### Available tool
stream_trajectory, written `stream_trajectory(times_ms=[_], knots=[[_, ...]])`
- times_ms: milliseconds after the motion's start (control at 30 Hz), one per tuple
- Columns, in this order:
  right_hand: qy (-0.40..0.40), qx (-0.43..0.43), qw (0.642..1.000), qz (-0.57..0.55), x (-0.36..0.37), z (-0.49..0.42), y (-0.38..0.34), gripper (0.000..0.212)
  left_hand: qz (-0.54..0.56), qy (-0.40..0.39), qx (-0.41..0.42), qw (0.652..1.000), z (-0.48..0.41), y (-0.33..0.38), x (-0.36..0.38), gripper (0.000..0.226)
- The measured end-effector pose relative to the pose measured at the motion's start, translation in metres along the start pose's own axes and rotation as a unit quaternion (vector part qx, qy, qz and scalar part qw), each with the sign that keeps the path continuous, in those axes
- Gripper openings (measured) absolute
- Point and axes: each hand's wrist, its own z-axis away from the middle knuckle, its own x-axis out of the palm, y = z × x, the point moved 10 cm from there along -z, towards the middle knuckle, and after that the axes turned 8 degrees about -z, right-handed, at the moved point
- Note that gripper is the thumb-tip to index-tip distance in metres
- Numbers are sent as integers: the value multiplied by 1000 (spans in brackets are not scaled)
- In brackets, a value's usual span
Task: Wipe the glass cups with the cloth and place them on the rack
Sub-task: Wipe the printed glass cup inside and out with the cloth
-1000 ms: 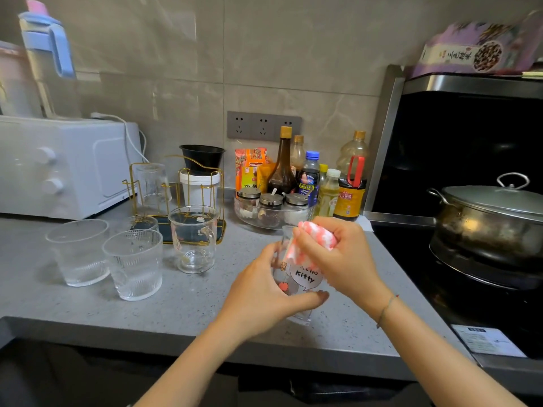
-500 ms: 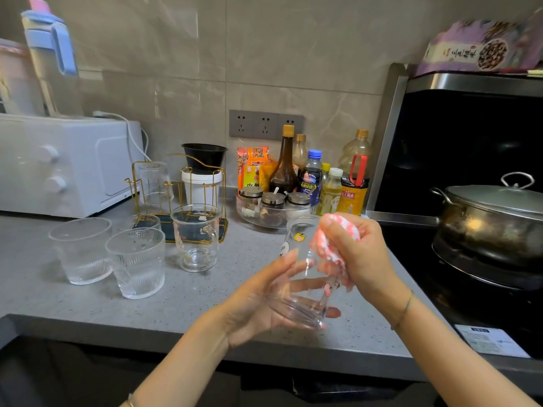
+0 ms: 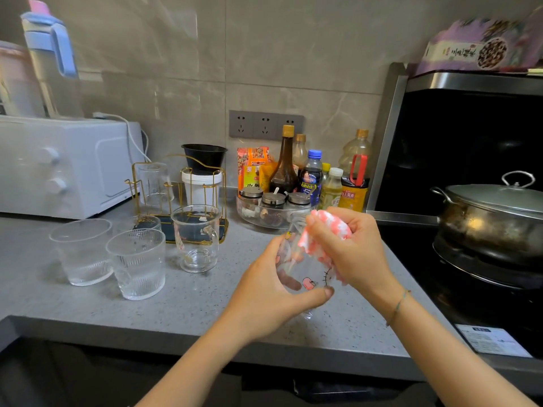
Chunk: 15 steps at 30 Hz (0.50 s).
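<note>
Head view: left hand (image 3: 264, 292) tipped the glass cup (image 3: 305, 276) upright.

The left hand (image 3: 264, 292) holds a clear glass cup (image 3: 304, 279) with a small cartoon print above the grey counter (image 3: 191, 309), the thumb lying across its lower side. The right hand (image 3: 352, 254) grips a pink and white cloth (image 3: 333, 227) and presses it against the upper part of this cup. On the counter to the left stand two ribbed cups (image 3: 80, 251) (image 3: 138, 262) close together and a mug (image 3: 198, 237) with a handle. Behind them is a gold wire rack (image 3: 176, 183) that holds one glass (image 3: 154, 183). A metal pot (image 3: 493, 218) with a lid sits on the stove at the right.
</note>
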Motion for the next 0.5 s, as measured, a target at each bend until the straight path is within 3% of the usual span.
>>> stream_trajectory(times_ms=[133,267,333,400,500], knots=[[-13,-2,997,-73,0,1,-1,36,193,-92,-47,976,3,-1,11,65],[-15,32,987,-159,1,2,4,30,420,-191,-80,884,15,3,33,60],[-15,42,985,-166,2,3,6,28,471,-205,-82,854,17,2,40,63],[-8,49,986,-157,1,4,9,28,464,-218,-91,854,16,-2,43,65],[13,55,990,-127,-7,2,9,33,367,-212,-100,900,9,-7,32,74]])
